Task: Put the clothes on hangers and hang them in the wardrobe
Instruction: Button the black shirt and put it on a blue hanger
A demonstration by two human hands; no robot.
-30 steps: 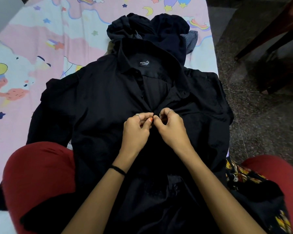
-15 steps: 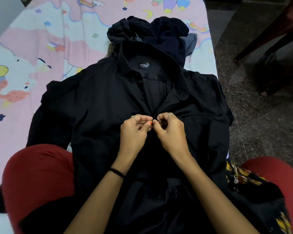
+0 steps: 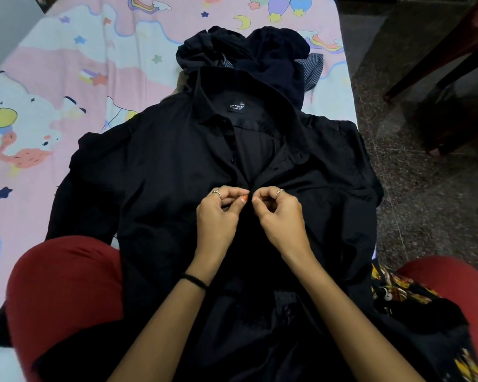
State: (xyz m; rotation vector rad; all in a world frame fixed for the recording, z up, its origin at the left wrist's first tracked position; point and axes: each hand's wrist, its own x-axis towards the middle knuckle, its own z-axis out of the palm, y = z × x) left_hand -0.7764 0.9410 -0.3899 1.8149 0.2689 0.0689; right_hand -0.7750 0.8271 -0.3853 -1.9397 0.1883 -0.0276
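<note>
The black shirt is smooth, matt woven cloth with a sewn fabric label. Under it lies a printed cotton-looking bedsheet, soft and matt. The floor is speckled polished stone; the chair legs look like dark glossy wood.

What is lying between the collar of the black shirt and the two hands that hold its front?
In the head view, only the shirt itself: between the collar and the left hand and right hand lies the open neckline of the black shirt, its brand label and placket.
</note>
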